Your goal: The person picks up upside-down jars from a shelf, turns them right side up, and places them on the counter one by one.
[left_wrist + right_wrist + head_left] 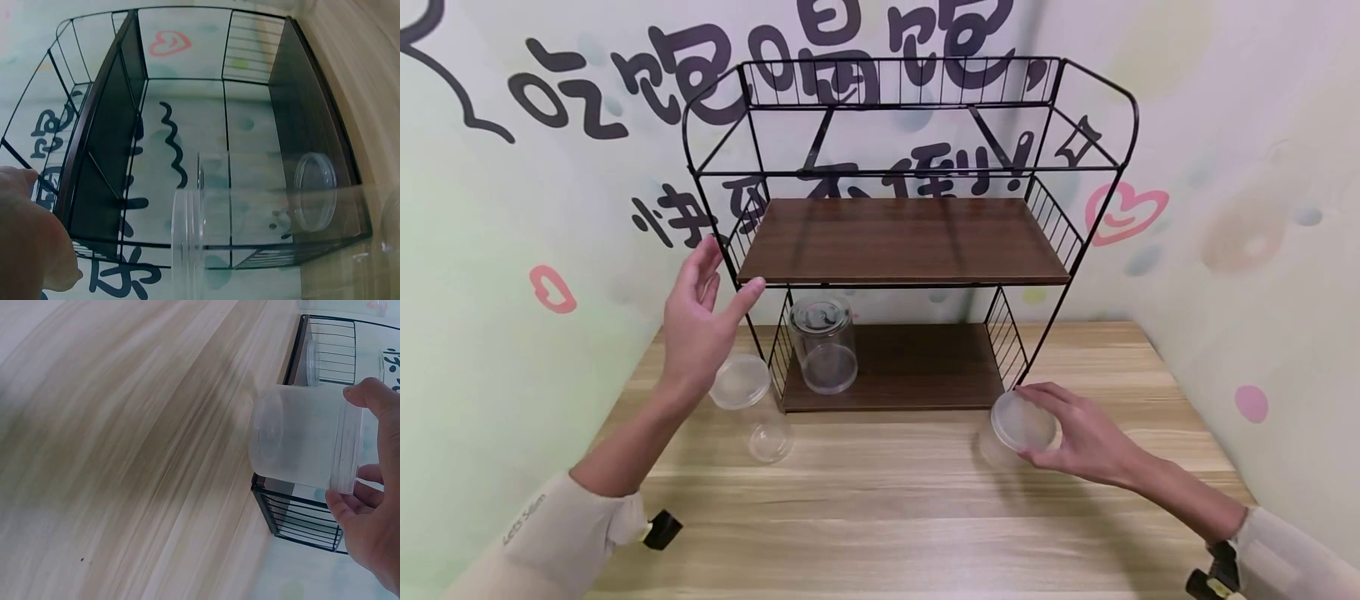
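Left hand [694, 327]: fingers parted, nothing gripped; held beside the black wire rack with brown boards [902, 242]; contact cannot be told
Right hand [1086, 437]: thumb and fingers curled round a translucent, cylindrical, lidded plastic jar [303, 437]; held near the rack's front right corner

wall [1232, 92]: pale, spotted | lettering [560, 61]: large, dark | hearts [1126, 215]: pink outlines | tabletop [880, 517]: light wood grain

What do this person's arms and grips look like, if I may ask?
The left grip and right grip are bare, ungloved human hands. The left sleeve and right sleeve are pale, ending on the forearms; dark lettering runs along the left one. A small black device sits near each cuff.
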Demonstrator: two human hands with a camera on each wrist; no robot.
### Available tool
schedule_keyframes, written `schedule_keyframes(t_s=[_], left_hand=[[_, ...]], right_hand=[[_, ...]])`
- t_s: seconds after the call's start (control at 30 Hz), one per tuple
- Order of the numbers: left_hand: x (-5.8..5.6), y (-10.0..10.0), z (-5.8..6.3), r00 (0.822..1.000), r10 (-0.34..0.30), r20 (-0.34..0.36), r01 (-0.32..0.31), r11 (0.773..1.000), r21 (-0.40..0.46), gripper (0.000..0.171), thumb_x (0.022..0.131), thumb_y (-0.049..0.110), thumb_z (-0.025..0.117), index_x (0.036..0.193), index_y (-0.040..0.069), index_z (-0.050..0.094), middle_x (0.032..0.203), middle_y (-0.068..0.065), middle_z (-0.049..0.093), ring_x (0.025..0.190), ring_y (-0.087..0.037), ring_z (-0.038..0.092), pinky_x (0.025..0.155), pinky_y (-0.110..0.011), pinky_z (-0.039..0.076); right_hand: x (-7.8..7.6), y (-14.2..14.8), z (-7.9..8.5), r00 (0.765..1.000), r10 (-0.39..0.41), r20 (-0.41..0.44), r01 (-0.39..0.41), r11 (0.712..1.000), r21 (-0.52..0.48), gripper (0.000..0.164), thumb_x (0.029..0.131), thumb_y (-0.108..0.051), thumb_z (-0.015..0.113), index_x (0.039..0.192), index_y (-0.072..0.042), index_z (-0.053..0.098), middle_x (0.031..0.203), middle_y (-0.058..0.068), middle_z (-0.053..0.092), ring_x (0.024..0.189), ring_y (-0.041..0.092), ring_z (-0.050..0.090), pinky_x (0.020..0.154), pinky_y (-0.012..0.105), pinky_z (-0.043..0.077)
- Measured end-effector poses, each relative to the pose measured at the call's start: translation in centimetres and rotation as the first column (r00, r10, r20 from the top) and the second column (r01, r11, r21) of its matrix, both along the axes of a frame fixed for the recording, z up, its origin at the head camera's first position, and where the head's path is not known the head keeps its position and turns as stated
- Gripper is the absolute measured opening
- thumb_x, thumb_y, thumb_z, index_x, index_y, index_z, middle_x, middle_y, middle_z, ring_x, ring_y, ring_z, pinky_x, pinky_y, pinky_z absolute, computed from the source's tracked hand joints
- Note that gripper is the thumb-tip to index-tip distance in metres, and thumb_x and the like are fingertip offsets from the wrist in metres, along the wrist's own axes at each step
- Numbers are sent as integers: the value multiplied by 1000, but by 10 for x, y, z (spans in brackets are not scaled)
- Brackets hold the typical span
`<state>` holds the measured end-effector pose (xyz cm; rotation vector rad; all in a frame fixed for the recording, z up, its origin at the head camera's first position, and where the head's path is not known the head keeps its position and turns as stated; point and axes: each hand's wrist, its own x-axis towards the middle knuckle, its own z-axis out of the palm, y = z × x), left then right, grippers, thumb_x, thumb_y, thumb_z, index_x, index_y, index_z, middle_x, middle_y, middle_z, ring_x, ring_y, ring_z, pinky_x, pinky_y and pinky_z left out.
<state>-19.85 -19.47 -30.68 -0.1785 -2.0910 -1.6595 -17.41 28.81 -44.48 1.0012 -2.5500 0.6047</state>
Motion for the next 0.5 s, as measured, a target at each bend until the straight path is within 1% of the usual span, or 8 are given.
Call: schedule_keyframes(t_s=[0.07, 0.2, 0.33, 0.5], left_hand=[[-7, -3, 1, 1000, -4, 14, 4, 1000, -7, 85, 96, 20, 80, 166, 9, 31, 171, -7, 35, 157, -17, 34, 126, -23, 29], [-19, -5, 5, 999, -37, 30, 38, 999, -34, 88, 95, 21, 81, 166, 7, 31, 171, -6, 35, 158, -18, 33, 126, -23, 30], [-28, -5, 9, 995, -77, 60, 81, 994, -67, 92, 95, 23, 82, 167, 8, 27, 173, -6, 30, 159, -16, 29, 128, -26, 27], [-35, -4, 12, 991, -95, 94, 102, 992, -69, 94, 95, 20, 82, 168, 9, 24, 174, -7, 28, 160, -16, 27, 130, -32, 24]], right_hand=[[-1, 0, -1, 1000, 3, 4, -3, 1000, 9, 77, 67, -27, 96, 133, 0, 68, 126, 9, 70, 97, 21, 72, 72, 34, 62], [-2, 0, -4, 1000, 12, 13, -12, 1000, 14, 76, 68, -27, 95, 133, 1, 68, 126, 10, 70, 96, 22, 72, 70, 33, 62], [-2, 0, -6, 999, 1, 32, -2, 1000, 24, 76, 68, -28, 95, 132, 2, 68, 125, 12, 70, 96, 23, 72, 70, 32, 62], [-2, 0, -9, 999, -10, 49, 9, 999, 37, 76, 68, -28, 95, 131, 4, 67, 124, 14, 70, 96, 25, 72, 70, 32, 62]])
